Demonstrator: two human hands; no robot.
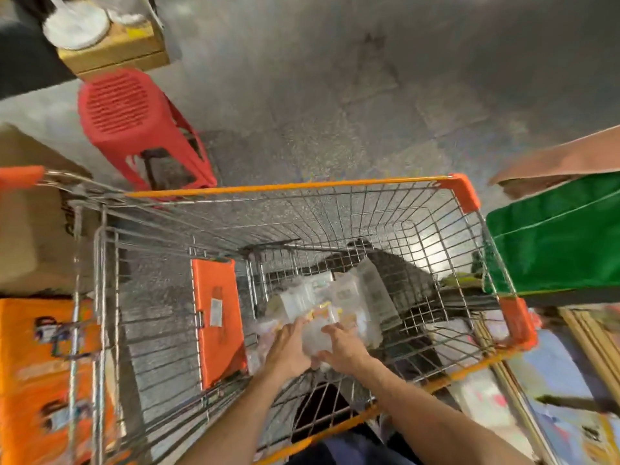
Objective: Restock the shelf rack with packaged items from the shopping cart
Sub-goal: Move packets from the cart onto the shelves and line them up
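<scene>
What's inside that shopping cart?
A pile of clear packets in the cart. Both hands, left and right, are on the pile. Anything beneath them is covered.

No text can be read: the sticker (216, 312) on the cart's orange flap (218, 322) and the packet (322, 310) printing are blurred.
</scene>
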